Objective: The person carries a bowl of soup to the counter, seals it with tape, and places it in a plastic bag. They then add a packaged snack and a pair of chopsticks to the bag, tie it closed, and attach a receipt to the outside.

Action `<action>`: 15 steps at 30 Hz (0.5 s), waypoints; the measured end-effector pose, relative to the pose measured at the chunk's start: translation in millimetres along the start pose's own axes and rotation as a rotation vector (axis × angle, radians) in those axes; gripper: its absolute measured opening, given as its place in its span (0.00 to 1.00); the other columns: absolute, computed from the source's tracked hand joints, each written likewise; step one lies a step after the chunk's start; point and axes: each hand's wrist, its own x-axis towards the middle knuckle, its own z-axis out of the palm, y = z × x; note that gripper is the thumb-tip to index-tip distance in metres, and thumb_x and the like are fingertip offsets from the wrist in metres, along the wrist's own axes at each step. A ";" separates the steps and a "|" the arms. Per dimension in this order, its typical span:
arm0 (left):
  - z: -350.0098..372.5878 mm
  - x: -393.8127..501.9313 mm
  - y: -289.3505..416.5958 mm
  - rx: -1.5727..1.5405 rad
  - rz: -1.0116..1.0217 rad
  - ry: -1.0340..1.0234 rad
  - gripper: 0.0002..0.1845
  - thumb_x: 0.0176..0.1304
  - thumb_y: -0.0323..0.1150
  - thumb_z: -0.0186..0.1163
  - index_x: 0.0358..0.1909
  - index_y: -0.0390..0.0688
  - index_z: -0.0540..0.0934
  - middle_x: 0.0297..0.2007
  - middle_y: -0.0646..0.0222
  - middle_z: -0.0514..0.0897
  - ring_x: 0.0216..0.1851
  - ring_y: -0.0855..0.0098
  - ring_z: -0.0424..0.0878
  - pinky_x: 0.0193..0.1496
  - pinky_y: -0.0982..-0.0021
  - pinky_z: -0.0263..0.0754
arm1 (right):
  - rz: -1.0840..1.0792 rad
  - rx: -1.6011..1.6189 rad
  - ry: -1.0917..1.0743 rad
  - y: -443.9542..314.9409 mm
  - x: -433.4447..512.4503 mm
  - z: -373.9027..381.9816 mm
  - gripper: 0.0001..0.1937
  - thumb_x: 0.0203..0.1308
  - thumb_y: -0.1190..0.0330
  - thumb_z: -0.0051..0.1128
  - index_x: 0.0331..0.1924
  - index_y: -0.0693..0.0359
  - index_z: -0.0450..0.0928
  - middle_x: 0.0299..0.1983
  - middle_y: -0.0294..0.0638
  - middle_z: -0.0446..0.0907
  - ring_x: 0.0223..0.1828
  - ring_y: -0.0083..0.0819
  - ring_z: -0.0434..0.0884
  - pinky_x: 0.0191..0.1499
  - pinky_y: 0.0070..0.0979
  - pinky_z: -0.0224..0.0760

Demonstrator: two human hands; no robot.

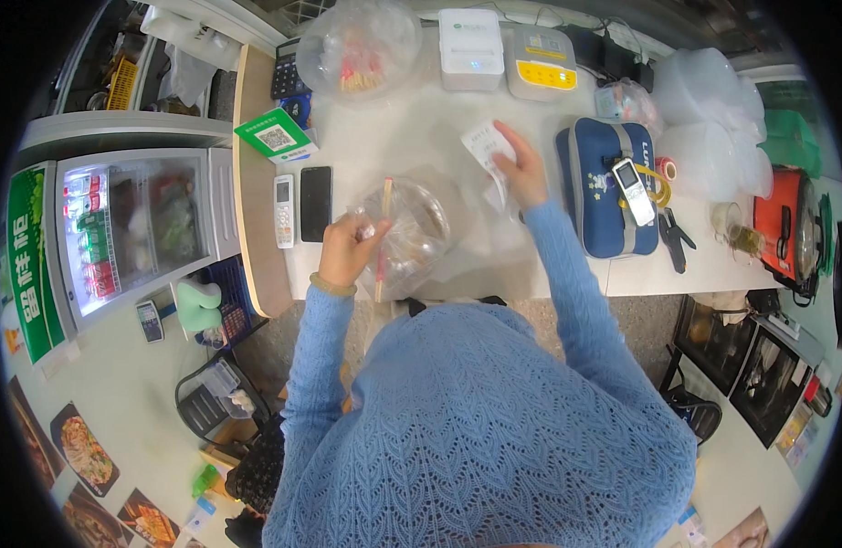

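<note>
My left hand (352,246) pinches the gathered top of a clear plastic bag (411,267). Inside or under the plastic is a round clear bowl (435,205); its contents are blurred by the film. A pair of paper-wrapped chopsticks (381,257) with a red lower part lies across the bag, against my left fingertips. Over the table to the right, my right hand (520,168) holds a printed paper receipt (488,147) between thumb and fingers. Beside that hand stands a blue lunch bag (599,198) with a small white handheld device (633,192) on it.
A black phone (316,204) and a white remote control (284,211) lie left of the bowl. At the back stand a bag of wrapped chopsticks (359,55) and two small printers (470,51). Stacked plastic containers (702,137) and a black clamp (676,240) are at the right.
</note>
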 end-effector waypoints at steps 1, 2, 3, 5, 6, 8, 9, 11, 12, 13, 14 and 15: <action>4.3 1.5 -0.3 -0.008 -0.028 0.012 0.14 0.56 0.34 0.66 0.21 0.38 0.74 0.17 0.79 0.69 0.22 0.83 0.64 0.25 0.80 0.58 | 0.111 0.051 0.050 2.3 -26.0 0.6 0.24 0.59 0.81 0.47 0.61 0.54 0.68 0.47 0.40 0.77 0.41 0.25 0.78 0.37 0.23 0.77; 9.4 3.7 -1.3 -0.015 -0.036 0.035 0.15 0.57 0.36 0.65 0.21 0.38 0.74 0.16 0.79 0.69 0.21 0.84 0.63 0.24 0.80 0.57 | 0.100 0.170 -0.002 8.0 -50.6 0.9 0.25 0.60 0.83 0.44 0.62 0.53 0.67 0.48 0.40 0.77 0.41 0.24 0.78 0.36 0.22 0.77; 15.2 5.9 -3.0 -0.157 -0.080 0.015 0.13 0.57 0.35 0.65 0.23 0.38 0.75 0.17 0.79 0.70 0.21 0.83 0.63 0.24 0.80 0.58 | 0.207 0.039 0.060 17.9 -74.0 2.6 0.24 0.60 0.82 0.44 0.61 0.56 0.68 0.51 0.40 0.75 0.42 0.25 0.78 0.37 0.21 0.77; 23.6 9.5 -8.0 -0.437 -0.141 -0.005 0.11 0.57 0.34 0.65 0.27 0.37 0.77 0.19 0.78 0.73 0.19 0.83 0.63 0.23 0.79 0.60 | 0.269 -0.116 0.121 45.5 -115.7 11.4 0.22 0.60 0.82 0.45 0.59 0.57 0.70 0.54 0.43 0.72 0.45 0.28 0.77 0.38 0.22 0.77; 22.1 8.7 -12.0 -0.459 -0.201 -0.064 0.10 0.62 0.35 0.61 0.28 0.38 0.77 0.21 0.80 0.74 0.21 0.85 0.67 0.25 0.81 0.62 | 0.364 -0.189 0.202 59.6 -132.2 16.1 0.22 0.60 0.81 0.46 0.58 0.56 0.71 0.54 0.46 0.72 0.47 0.30 0.77 0.39 0.23 0.77; 16.9 6.5 -20.0 -0.565 -0.122 -0.118 0.11 0.63 0.36 0.59 0.28 0.39 0.77 0.21 0.80 0.74 0.24 0.85 0.72 0.26 0.82 0.65 | 0.144 -0.427 0.212 80.3 -153.4 19.7 0.22 0.58 0.81 0.47 0.57 0.57 0.72 0.55 0.50 0.70 0.48 0.33 0.76 0.40 0.23 0.76; 12.1 5.3 -23.8 -0.613 -0.094 -0.138 0.11 0.64 0.36 0.59 0.28 0.39 0.77 0.22 0.79 0.74 0.25 0.84 0.75 0.27 0.83 0.66 | 0.160 -0.554 0.243 87.6 -160.4 23.2 0.21 0.58 0.81 0.48 0.57 0.57 0.72 0.56 0.51 0.69 0.48 0.35 0.76 0.40 0.23 0.76; 3.4 -0.7 -28.8 -0.609 -0.073 -0.234 0.12 0.65 0.38 0.57 0.28 0.41 0.74 0.26 0.75 0.77 0.34 0.77 0.80 0.39 0.80 0.69 | 0.076 -0.652 0.281 91.0 -169.2 24.3 0.18 0.55 0.81 0.50 0.50 0.59 0.77 0.53 0.53 0.72 0.40 0.40 0.78 0.39 0.24 0.74; 0.2 -3.1 -29.6 -0.623 -0.034 -0.260 0.12 0.66 0.38 0.56 0.28 0.42 0.73 0.28 0.74 0.78 0.35 0.76 0.80 0.42 0.79 0.69 | 0.112 -0.656 0.285 88.5 -168.6 23.6 0.17 0.54 0.81 0.50 0.48 0.59 0.78 0.51 0.53 0.73 0.37 0.40 0.79 0.38 0.24 0.74; -2.4 -5.3 -28.6 -0.639 0.005 -0.285 0.12 0.66 0.39 0.56 0.29 0.42 0.72 0.29 0.72 0.79 0.36 0.74 0.81 0.44 0.77 0.69 | 0.112 -0.649 0.284 83.3 -168.5 23.1 0.17 0.53 0.81 0.50 0.47 0.59 0.79 0.50 0.53 0.74 0.35 0.40 0.79 0.37 0.24 0.73; -5.5 -6.6 -26.3 -0.674 0.020 -0.348 0.12 0.66 0.40 0.55 0.31 0.43 0.70 0.33 0.71 0.81 0.41 0.73 0.79 0.48 0.74 0.67 | 0.067 -0.734 0.322 74.7 -171.3 20.5 0.14 0.54 0.80 0.48 0.42 0.57 0.81 0.43 0.54 0.78 0.31 0.39 0.79 0.34 0.24 0.72; -7.9 -8.7 -22.3 -0.659 0.009 -0.338 0.12 0.65 0.40 0.57 0.32 0.42 0.71 0.34 0.69 0.81 0.41 0.73 0.78 0.47 0.74 0.67 | 0.006 -0.767 0.373 64.3 -173.5 15.9 0.15 0.54 0.79 0.47 0.43 0.56 0.80 0.40 0.54 0.78 0.30 0.39 0.80 0.33 0.25 0.72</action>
